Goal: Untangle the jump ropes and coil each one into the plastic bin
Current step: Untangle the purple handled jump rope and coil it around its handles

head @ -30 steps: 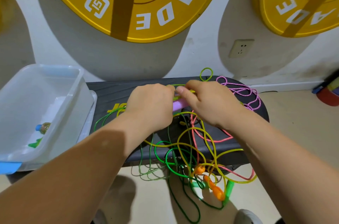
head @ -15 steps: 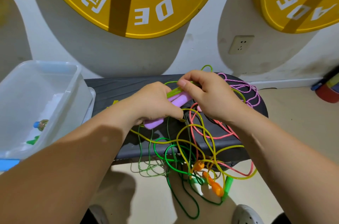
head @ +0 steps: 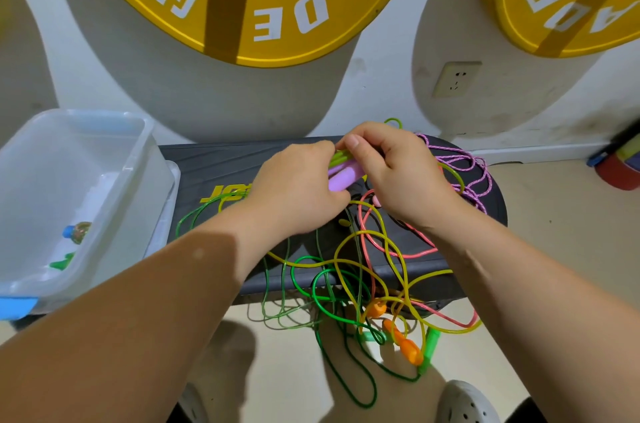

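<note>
A tangle of jump ropes (head: 363,270) in yellow, green and pink lies on a black step platform (head: 194,163) and hangs over its front edge. My left hand (head: 298,187) grips the purple handles (head: 341,178). My right hand (head: 394,169) pinches a lime-green handle (head: 337,157) just above them, fingers curled. A braided purple rope (head: 474,176) is bunched at the platform's back right. Orange handles (head: 398,336) and a green handle (head: 431,346) dangle below the edge. The clear plastic bin (head: 145,145) stands at the left.
Two big yellow weight plates (head: 277,7) lean on the wall behind, with a wall socket (head: 455,79) between them. The bin holds a small bottle (head: 78,232) and a green piece (head: 62,263). A red object (head: 620,173) sits at far right. My shoes (head: 467,405) are below.
Both hands have lifted the purple handles off the tangle and moved slightly back over the platform; the right hand's pinch has shifted onto the lime-green handle.
</note>
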